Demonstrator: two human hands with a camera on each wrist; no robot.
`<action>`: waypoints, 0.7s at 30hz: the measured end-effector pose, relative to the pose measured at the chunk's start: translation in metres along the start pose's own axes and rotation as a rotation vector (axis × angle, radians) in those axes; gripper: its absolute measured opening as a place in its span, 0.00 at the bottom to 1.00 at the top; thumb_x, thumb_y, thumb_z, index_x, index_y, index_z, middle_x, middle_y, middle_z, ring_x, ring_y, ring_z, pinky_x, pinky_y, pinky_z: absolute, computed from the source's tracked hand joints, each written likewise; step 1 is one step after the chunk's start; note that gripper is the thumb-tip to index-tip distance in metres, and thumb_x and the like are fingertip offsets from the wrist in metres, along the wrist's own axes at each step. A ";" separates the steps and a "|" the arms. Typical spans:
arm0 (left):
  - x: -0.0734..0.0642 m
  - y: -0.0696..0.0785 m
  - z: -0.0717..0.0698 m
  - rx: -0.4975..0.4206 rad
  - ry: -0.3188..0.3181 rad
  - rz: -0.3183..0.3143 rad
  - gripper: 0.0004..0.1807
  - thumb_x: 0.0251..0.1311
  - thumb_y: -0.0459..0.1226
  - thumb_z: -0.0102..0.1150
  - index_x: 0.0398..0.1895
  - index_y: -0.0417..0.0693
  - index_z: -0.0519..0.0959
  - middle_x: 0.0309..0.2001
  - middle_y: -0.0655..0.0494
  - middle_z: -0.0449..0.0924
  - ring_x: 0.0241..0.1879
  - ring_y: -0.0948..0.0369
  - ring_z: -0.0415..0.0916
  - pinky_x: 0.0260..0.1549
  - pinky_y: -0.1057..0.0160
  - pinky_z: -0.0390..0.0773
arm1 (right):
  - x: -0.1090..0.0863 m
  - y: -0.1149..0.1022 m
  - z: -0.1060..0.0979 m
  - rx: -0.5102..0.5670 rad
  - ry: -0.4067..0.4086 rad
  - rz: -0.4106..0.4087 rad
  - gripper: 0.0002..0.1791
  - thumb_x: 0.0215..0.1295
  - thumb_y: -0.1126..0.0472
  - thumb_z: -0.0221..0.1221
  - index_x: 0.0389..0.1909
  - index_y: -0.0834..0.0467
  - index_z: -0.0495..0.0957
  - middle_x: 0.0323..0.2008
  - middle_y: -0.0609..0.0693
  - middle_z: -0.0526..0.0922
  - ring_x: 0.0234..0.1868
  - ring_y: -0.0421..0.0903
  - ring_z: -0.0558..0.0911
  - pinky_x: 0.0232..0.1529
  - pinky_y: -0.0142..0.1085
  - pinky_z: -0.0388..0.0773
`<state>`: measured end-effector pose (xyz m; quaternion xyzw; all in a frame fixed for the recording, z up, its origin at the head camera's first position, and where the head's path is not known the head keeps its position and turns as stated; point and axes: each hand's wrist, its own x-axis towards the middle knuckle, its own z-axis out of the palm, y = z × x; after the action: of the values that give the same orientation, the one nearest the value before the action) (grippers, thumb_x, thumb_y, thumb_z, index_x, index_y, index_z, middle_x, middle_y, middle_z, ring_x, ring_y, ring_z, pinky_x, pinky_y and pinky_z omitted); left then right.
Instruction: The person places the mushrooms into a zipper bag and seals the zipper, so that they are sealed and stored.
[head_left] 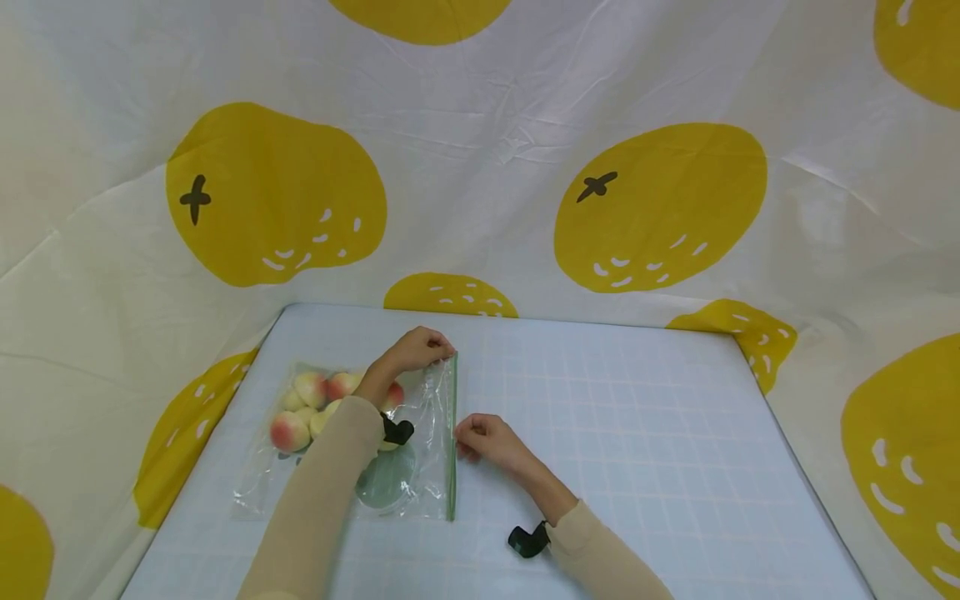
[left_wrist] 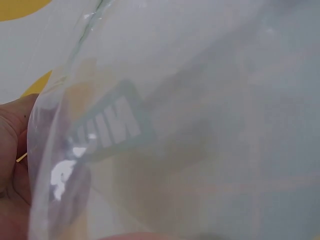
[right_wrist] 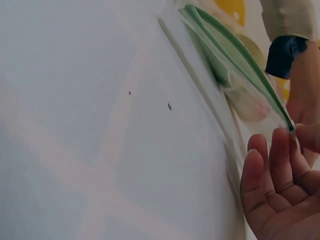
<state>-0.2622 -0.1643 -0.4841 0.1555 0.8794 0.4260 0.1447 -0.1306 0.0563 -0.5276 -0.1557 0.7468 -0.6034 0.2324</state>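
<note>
A clear zip-top bag (head_left: pixel 429 492) with a green zip strip (head_left: pixel 452 467) lies flat, its strip edge facing right. Several peaches (head_left: pixel 289 432), yellow and red, are inside, beside a round green print on the film. My left hand (head_left: pixel 415 348) pinches the far end of the strip edge, its arm crossing over the bag. Partway along the strip, my right hand (head_left: pixel 491 442) pinches the green edge between thumb and fingers, as the right wrist view shows. In the left wrist view, clear film (left_wrist: pixel 200 125) blurs most of the scene.
A pale blue checked cloth (head_left: pixel 622 417) covers the table under the bag. Behind it and at the sides hangs a white curtain (head_left: pixel 465 183) with large yellow fruit prints. Each wrist wears a black strapped device (head_left: pixel 528 540).
</note>
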 end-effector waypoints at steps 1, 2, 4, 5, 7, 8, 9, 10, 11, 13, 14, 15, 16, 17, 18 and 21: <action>0.000 -0.001 0.000 0.001 0.001 0.003 0.11 0.69 0.40 0.61 0.41 0.42 0.86 0.35 0.54 0.84 0.34 0.58 0.78 0.36 0.62 0.78 | -0.001 0.000 0.000 -0.007 -0.005 0.001 0.13 0.75 0.59 0.55 0.40 0.66 0.81 0.31 0.61 0.84 0.32 0.51 0.82 0.32 0.38 0.79; 0.001 -0.001 0.000 0.003 0.004 0.004 0.11 0.69 0.40 0.61 0.42 0.41 0.86 0.35 0.54 0.84 0.34 0.58 0.78 0.36 0.62 0.79 | -0.002 0.000 0.001 -0.011 -0.010 0.004 0.14 0.75 0.58 0.55 0.40 0.66 0.81 0.32 0.61 0.84 0.33 0.51 0.83 0.32 0.38 0.79; 0.001 -0.002 0.000 0.003 0.010 -0.001 0.10 0.69 0.40 0.61 0.41 0.42 0.86 0.35 0.55 0.84 0.34 0.58 0.78 0.36 0.62 0.79 | -0.005 0.000 0.001 -0.016 -0.018 0.005 0.13 0.75 0.58 0.55 0.41 0.65 0.82 0.32 0.60 0.84 0.34 0.52 0.83 0.33 0.38 0.80; 0.002 -0.003 0.000 0.003 0.013 -0.005 0.10 0.69 0.40 0.61 0.41 0.42 0.86 0.35 0.55 0.84 0.33 0.58 0.77 0.36 0.62 0.78 | -0.006 0.001 0.001 -0.018 -0.022 0.005 0.13 0.76 0.58 0.55 0.40 0.65 0.82 0.32 0.60 0.84 0.34 0.52 0.83 0.33 0.38 0.80; 0.002 -0.003 0.001 0.004 0.018 -0.008 0.09 0.69 0.39 0.61 0.41 0.43 0.86 0.34 0.55 0.84 0.33 0.59 0.77 0.36 0.62 0.78 | -0.008 0.001 0.002 -0.020 -0.034 0.005 0.13 0.75 0.58 0.55 0.40 0.65 0.82 0.32 0.60 0.84 0.34 0.51 0.82 0.33 0.39 0.79; 0.002 -0.004 0.001 0.002 0.019 -0.011 0.09 0.69 0.39 0.61 0.41 0.43 0.86 0.34 0.55 0.84 0.34 0.59 0.77 0.36 0.63 0.78 | -0.010 0.001 0.002 -0.020 -0.041 0.004 0.13 0.76 0.58 0.55 0.40 0.65 0.82 0.32 0.60 0.84 0.34 0.51 0.82 0.33 0.39 0.79; 0.002 -0.003 0.001 0.001 0.020 -0.014 0.09 0.69 0.39 0.61 0.41 0.43 0.86 0.34 0.55 0.84 0.34 0.59 0.77 0.36 0.63 0.78 | -0.011 0.001 0.002 -0.021 -0.050 0.004 0.13 0.75 0.59 0.55 0.40 0.65 0.82 0.32 0.60 0.84 0.34 0.51 0.82 0.33 0.39 0.79; 0.002 -0.003 0.001 0.003 0.020 -0.012 0.09 0.69 0.39 0.61 0.41 0.43 0.86 0.34 0.55 0.84 0.34 0.59 0.77 0.36 0.62 0.78 | -0.012 0.001 0.003 -0.023 -0.059 0.005 0.13 0.75 0.59 0.55 0.39 0.64 0.82 0.31 0.59 0.84 0.33 0.50 0.82 0.33 0.38 0.79; 0.002 -0.003 0.000 0.006 0.019 -0.010 0.09 0.69 0.39 0.61 0.41 0.43 0.86 0.35 0.55 0.84 0.34 0.58 0.78 0.36 0.62 0.78 | -0.014 0.001 0.003 -0.022 -0.068 0.005 0.13 0.75 0.59 0.55 0.39 0.64 0.82 0.31 0.59 0.84 0.33 0.50 0.81 0.33 0.38 0.79; 0.001 -0.001 0.000 0.010 0.018 -0.005 0.10 0.69 0.39 0.60 0.42 0.42 0.86 0.35 0.54 0.84 0.34 0.58 0.78 0.36 0.61 0.79 | -0.017 0.001 0.003 -0.022 -0.085 0.008 0.13 0.75 0.58 0.55 0.38 0.64 0.82 0.30 0.58 0.84 0.32 0.48 0.81 0.33 0.38 0.79; 0.002 -0.001 -0.001 0.010 0.017 -0.003 0.10 0.70 0.39 0.60 0.42 0.42 0.85 0.36 0.54 0.84 0.34 0.58 0.78 0.36 0.61 0.79 | -0.018 0.001 0.003 -0.024 -0.094 0.010 0.13 0.75 0.58 0.55 0.37 0.63 0.82 0.30 0.58 0.84 0.32 0.48 0.81 0.33 0.37 0.79; 0.002 -0.001 -0.001 0.012 0.018 -0.002 0.10 0.70 0.39 0.60 0.42 0.42 0.85 0.36 0.54 0.84 0.35 0.58 0.79 0.37 0.61 0.79 | -0.019 0.002 0.003 -0.027 -0.104 0.014 0.12 0.75 0.58 0.55 0.37 0.63 0.82 0.30 0.57 0.84 0.32 0.47 0.81 0.33 0.37 0.79; 0.001 -0.001 -0.001 0.013 0.018 -0.002 0.10 0.69 0.39 0.60 0.42 0.42 0.85 0.36 0.54 0.84 0.35 0.58 0.79 0.37 0.61 0.79 | -0.020 0.003 0.003 -0.028 -0.113 0.014 0.12 0.74 0.58 0.56 0.36 0.63 0.82 0.29 0.56 0.84 0.31 0.47 0.81 0.33 0.36 0.79; 0.001 -0.001 -0.001 0.012 0.018 -0.004 0.10 0.69 0.39 0.60 0.42 0.42 0.85 0.36 0.54 0.84 0.35 0.58 0.79 0.38 0.61 0.79 | -0.021 0.003 0.003 -0.031 -0.124 0.020 0.12 0.74 0.59 0.56 0.36 0.63 0.82 0.29 0.56 0.84 0.31 0.46 0.81 0.33 0.36 0.79; 0.002 -0.001 -0.001 0.013 0.021 -0.008 0.10 0.69 0.39 0.60 0.42 0.42 0.86 0.36 0.54 0.84 0.35 0.58 0.79 0.38 0.61 0.79 | -0.022 0.004 0.003 -0.033 -0.136 0.023 0.11 0.73 0.59 0.56 0.36 0.63 0.82 0.29 0.55 0.84 0.31 0.46 0.81 0.32 0.36 0.78; 0.001 -0.001 -0.001 0.012 0.024 -0.014 0.10 0.69 0.39 0.60 0.42 0.42 0.86 0.36 0.54 0.84 0.35 0.58 0.80 0.39 0.60 0.80 | -0.024 0.005 0.003 -0.037 -0.175 0.029 0.10 0.73 0.61 0.57 0.37 0.63 0.82 0.29 0.55 0.84 0.31 0.46 0.82 0.32 0.35 0.78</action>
<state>-0.2640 -0.1652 -0.4839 0.1453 0.8846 0.4217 0.1362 -0.1083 0.0671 -0.5292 -0.2012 0.7367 -0.5704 0.3024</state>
